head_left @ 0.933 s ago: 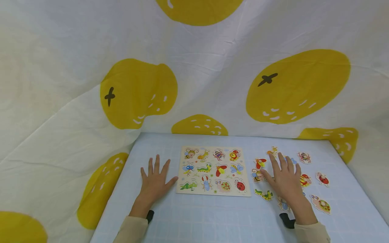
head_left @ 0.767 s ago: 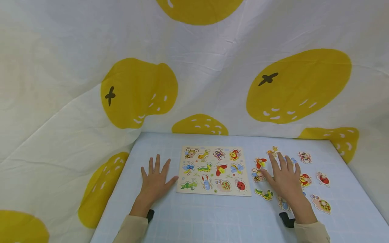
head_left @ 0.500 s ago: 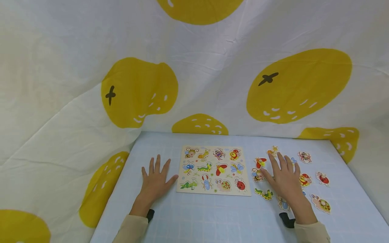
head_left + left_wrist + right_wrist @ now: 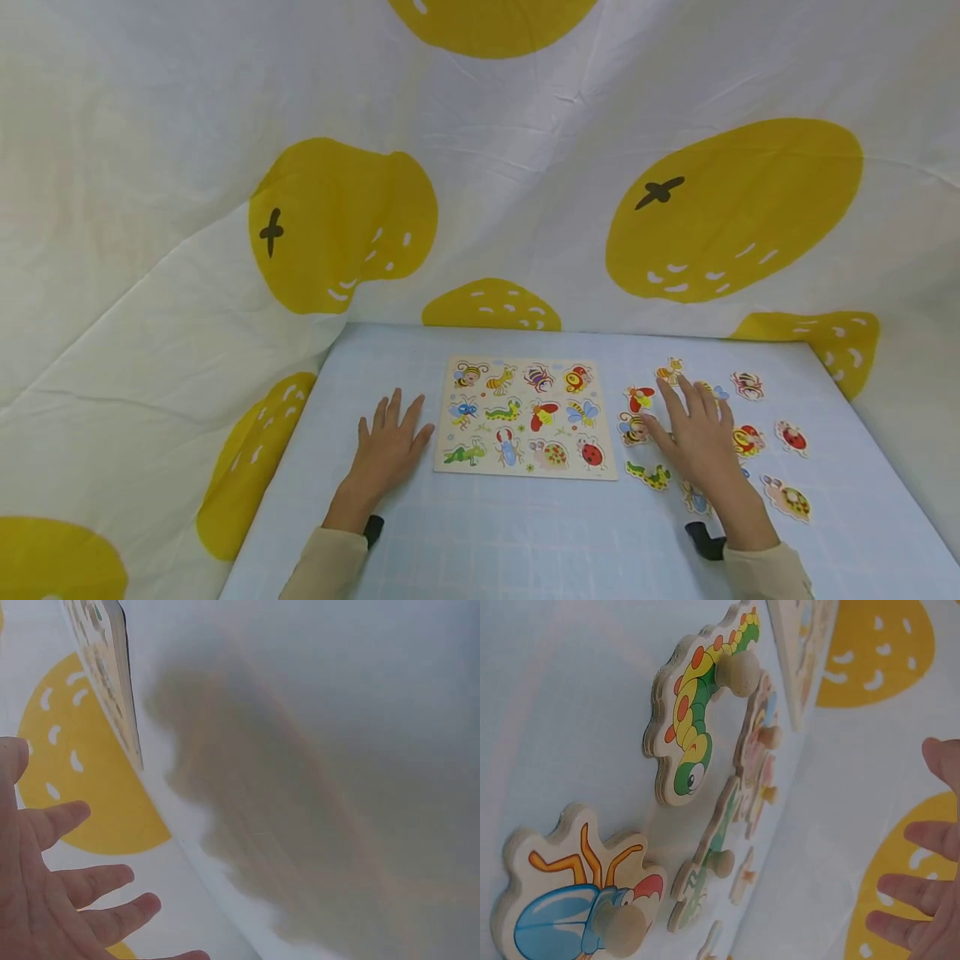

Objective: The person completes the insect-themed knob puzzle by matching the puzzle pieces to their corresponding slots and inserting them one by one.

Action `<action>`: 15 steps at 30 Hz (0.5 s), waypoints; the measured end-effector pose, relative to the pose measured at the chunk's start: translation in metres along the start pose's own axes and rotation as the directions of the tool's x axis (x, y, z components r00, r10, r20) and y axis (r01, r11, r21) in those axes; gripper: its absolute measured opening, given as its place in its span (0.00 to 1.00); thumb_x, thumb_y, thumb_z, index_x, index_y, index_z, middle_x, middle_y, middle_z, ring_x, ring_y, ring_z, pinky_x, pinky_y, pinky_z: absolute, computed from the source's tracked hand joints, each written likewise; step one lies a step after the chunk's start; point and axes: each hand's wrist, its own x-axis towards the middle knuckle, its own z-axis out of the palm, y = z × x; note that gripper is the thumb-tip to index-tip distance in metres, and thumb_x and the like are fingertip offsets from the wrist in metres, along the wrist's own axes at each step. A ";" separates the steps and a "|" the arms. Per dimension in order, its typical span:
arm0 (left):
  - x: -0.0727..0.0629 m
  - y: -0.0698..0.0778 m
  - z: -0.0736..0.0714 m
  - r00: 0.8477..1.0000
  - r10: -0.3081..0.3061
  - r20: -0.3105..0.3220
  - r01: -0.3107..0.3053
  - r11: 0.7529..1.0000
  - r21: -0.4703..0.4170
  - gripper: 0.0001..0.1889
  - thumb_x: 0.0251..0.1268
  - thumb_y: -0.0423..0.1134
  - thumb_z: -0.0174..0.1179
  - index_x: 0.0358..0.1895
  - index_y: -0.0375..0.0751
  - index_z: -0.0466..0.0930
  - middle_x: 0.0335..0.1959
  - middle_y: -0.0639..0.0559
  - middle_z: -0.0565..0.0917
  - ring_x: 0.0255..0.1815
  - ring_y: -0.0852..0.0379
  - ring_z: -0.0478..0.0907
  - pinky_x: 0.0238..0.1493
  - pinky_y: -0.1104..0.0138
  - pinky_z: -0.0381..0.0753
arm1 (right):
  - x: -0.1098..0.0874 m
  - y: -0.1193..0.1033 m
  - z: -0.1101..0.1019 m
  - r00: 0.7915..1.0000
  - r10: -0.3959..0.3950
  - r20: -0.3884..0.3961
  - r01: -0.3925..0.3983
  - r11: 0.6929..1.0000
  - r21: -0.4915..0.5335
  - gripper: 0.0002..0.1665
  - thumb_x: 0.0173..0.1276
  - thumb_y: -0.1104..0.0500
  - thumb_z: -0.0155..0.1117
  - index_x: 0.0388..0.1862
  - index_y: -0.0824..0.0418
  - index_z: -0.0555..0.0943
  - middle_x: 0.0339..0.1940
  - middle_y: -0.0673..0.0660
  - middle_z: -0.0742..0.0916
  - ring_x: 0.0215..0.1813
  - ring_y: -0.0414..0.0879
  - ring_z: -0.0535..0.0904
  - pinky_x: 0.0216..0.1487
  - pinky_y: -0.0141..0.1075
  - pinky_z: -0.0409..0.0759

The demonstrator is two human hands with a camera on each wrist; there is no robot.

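Observation:
My left hand (image 4: pixel 384 458) is held palm down over the table, fingers spread, just left of a wooden peg puzzle board (image 4: pixel 525 477) printed with insects. In the left wrist view its fingers (image 4: pixel 97 889) are extended and hold nothing. My right hand (image 4: pixel 701 442) is over a group of loose knobbed puzzle pieces, hiding some of them. Around it lie a caterpillar piece (image 4: pixel 648 476), a bee piece (image 4: pixel 633 428) and a snail piece (image 4: pixel 786 498). The right wrist view shows a blue beetle piece (image 4: pixel 555 922) with a round wooden knob, below the right hand.
A pale blue checked cloth (image 4: pixel 510 542) covers the table. Farther right lie a ladybird piece (image 4: pixel 792 437) and a spider piece (image 4: pixel 747 385). A white curtain with yellow fruit prints (image 4: pixel 735 217) hangs behind the table and along its left side.
My left hand's fingers have drawn a little closer together, and its thumb has shifted slightly up. The right hand stays above the pieces with hardly any movement. Board and pieces lie as before.

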 end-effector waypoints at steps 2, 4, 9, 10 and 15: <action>0.000 0.001 0.000 1.000 -0.003 0.012 0.003 1.000 0.001 0.33 0.78 0.60 0.44 0.78 0.48 0.59 0.79 0.33 0.52 0.78 0.32 0.47 0.67 0.28 0.47 | 0.000 -0.001 0.001 1.000 -0.002 0.006 0.001 1.000 0.016 0.45 0.72 0.42 0.62 0.78 0.61 0.59 0.75 0.73 0.60 0.74 0.73 0.50 0.71 0.69 0.34; 0.000 0.003 0.000 1.000 -0.008 0.029 0.008 1.000 0.002 0.33 0.78 0.60 0.45 0.78 0.48 0.60 0.79 0.33 0.51 0.78 0.31 0.46 0.67 0.28 0.45 | 0.000 -0.002 0.002 1.000 -0.005 0.008 0.005 0.999 0.035 0.44 0.73 0.42 0.62 0.78 0.62 0.59 0.75 0.74 0.61 0.74 0.73 0.50 0.71 0.70 0.36; 0.001 0.006 0.002 0.998 -0.009 0.064 0.009 1.000 0.009 0.31 0.77 0.59 0.48 0.76 0.49 0.64 0.79 0.33 0.52 0.78 0.31 0.45 0.66 0.27 0.42 | 0.000 -0.004 0.005 1.000 -0.014 0.016 0.013 0.997 0.072 0.43 0.71 0.45 0.65 0.76 0.63 0.61 0.74 0.75 0.62 0.74 0.74 0.50 0.70 0.71 0.41; 0.000 0.006 0.003 0.997 -0.008 0.070 0.008 1.000 0.012 0.31 0.77 0.58 0.49 0.76 0.50 0.64 0.79 0.33 0.53 0.78 0.31 0.45 0.66 0.27 0.42 | 0.000 -0.005 0.005 1.000 -0.016 0.021 0.014 0.997 0.077 0.43 0.70 0.46 0.66 0.76 0.64 0.62 0.74 0.75 0.62 0.74 0.74 0.50 0.70 0.71 0.42; 0.000 0.008 0.007 0.994 -0.009 0.107 0.007 1.000 0.017 0.30 0.77 0.57 0.50 0.76 0.50 0.65 0.79 0.33 0.53 0.78 0.30 0.45 0.66 0.26 0.42 | 0.000 -0.006 0.009 0.999 -0.010 0.051 0.006 0.995 0.096 0.43 0.70 0.47 0.66 0.76 0.64 0.62 0.75 0.74 0.61 0.75 0.73 0.50 0.72 0.68 0.43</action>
